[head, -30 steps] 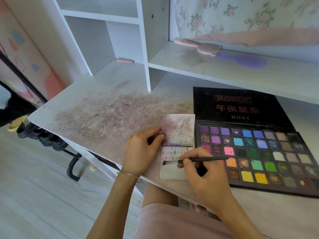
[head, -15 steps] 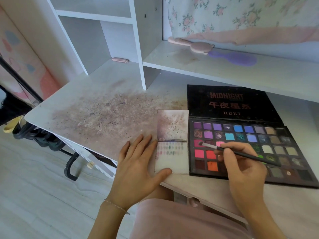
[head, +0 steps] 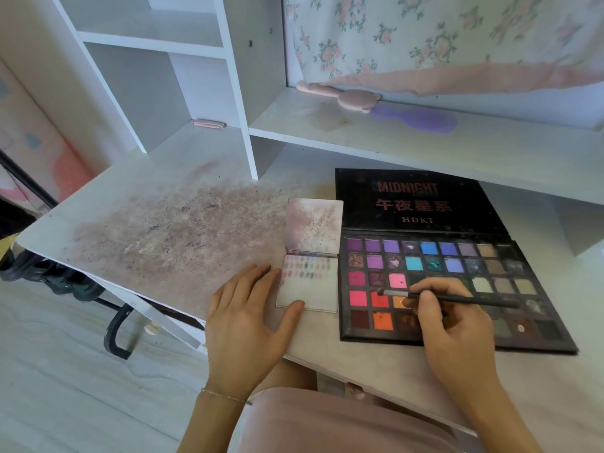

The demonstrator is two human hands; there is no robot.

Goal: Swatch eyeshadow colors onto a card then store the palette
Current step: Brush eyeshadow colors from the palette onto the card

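A large black eyeshadow palette (head: pixel 434 256) lies open on the desk, its lid marked MIDNIGHT folded back. To its left lies a small white swatch card (head: pixel 310 286) with rows of faint colour dabs near its top. My right hand (head: pixel 451 325) pinches a thin black brush (head: pixel 457 299) over the palette, its tip on the red pans at the left. My left hand (head: pixel 248 315) lies flat on the desk with straight fingers, the thumb on the card's lower edge.
The white desk (head: pixel 157 230) carries a wide stained patch at left. A shelf behind holds a pink hand mirror (head: pixel 343 96) and a purple brush (head: pixel 421 119). A pink clip (head: pixel 208 123) lies in the cubby. Floral cloth hangs at the back.
My right hand carried the brush from the card over to the palette, then shifted its tip lower to the red pans. My left hand let go of the card's flap and flattened beside it.
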